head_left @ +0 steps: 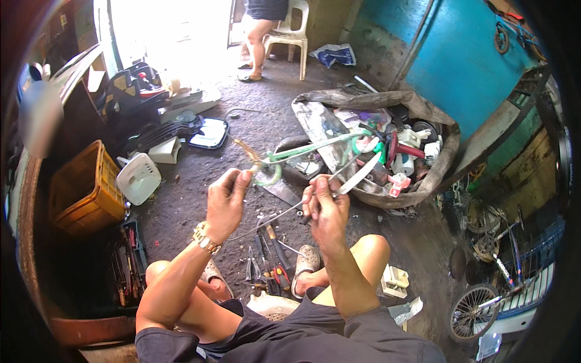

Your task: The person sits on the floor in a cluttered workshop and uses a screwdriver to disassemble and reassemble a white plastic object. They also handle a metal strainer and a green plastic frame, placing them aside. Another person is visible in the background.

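My left hand [227, 199] pinches the end of a tangled pale green cord [311, 145] with a frayed tan piece [248, 151] at that end. The cord loops away to the right, over the edge of a large grimy sack. My right hand [324, 209] grips a knife with a long pale blade [360, 174] pointing up and right, together with a thin metal wire [266, 221] that runs down-left beneath the hands. The knife's handle is mostly hidden by my fingers. Below my hands, pliers and other hand tools [266, 260] lie on the dirty floor between my feet.
The sack [439, 157] holds mixed scrap. Left are a yellow crate [91, 199], white plastic pieces [138, 178], a tool tray [127, 266] and dark clutter. A bicycle wheel [475, 311] and frame sit lower right. A person [257, 36] stands by a plastic chair [293, 39] near the bright doorway.
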Demonstrator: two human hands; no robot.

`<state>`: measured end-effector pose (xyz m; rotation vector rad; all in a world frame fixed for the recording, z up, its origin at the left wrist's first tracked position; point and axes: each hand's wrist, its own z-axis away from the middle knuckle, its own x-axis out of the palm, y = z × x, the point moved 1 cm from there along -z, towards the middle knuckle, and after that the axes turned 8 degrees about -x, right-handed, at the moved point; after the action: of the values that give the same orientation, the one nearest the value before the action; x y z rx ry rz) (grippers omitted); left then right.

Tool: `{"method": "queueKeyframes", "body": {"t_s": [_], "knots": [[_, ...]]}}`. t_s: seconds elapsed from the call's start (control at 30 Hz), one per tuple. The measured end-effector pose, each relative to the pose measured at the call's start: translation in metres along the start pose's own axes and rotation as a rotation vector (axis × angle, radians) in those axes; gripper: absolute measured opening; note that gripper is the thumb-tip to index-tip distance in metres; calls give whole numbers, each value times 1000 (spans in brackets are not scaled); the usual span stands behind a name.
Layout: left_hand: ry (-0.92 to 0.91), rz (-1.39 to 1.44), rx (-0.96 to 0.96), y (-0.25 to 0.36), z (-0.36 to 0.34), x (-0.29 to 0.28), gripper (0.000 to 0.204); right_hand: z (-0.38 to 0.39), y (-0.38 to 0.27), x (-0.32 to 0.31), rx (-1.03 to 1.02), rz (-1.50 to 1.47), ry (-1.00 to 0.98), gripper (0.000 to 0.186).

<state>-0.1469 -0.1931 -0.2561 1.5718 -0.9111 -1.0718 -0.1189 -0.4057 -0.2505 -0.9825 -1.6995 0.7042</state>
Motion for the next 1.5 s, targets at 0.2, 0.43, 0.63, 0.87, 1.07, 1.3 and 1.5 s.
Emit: {"method": "queueKeyframes", "body": {"t_s": [0.2, 0.43, 0.63, 0.87, 1.07, 1.3, 1.5], "knots": [[-100, 77, -69, 5, 11, 2, 38, -1, -2, -5, 48, -58, 6, 23], [-171, 217, -166, -16, 6, -1, 33, -5, 8, -8, 196, 202, -40, 27], [-79, 309, -340, -27, -7, -41, 31, 12, 41, -53, 390, 441, -42, 33], [86, -285, -4, -23, 13, -53, 22, 67, 41, -64, 355, 259, -25, 32], [50, -243, 58, -20, 28, -42, 20, 48, 13, -64, 179, 228, 19, 25], [-93, 61, -163, -17, 29, -38, 26, 46, -2, -76, 146, 227, 77, 23], [-161, 157, -247, -19, 25, -43, 29, 50, -1, -83, 162, 248, 86, 21]]}}
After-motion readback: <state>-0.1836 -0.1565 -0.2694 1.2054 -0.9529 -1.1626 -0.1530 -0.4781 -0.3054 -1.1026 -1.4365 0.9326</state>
